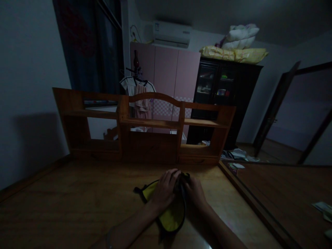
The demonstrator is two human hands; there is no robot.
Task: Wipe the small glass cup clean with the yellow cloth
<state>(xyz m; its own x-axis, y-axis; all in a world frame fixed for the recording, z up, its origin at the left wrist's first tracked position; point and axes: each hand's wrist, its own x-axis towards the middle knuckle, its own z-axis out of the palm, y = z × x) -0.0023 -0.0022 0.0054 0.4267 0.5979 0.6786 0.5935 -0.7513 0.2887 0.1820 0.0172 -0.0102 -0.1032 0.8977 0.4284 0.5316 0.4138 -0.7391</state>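
Observation:
A yellow fabric piece with black edging [171,217], perhaps a pouch or small bag, lies on the wooden surface in front of me. My left hand [166,188] rests over its upper part, with the fingers curled onto the dark edge. Close beside it, my right hand [193,190] has its fingers bent round the same edge at the upper right. Both hands meet near the top of the piece, and the fingertips are partly hidden there. A black tab sticks out at the left corner. The dim light blurs the finer detail.
A wooden shelf unit [150,122] with open compartments stands along the far end of the wooden surface [85,200]. A raised wooden rail [249,197] runs down the right side. Beyond are pink wardrobes [166,72], a dark cabinet [233,83] and hanging clothes [141,93].

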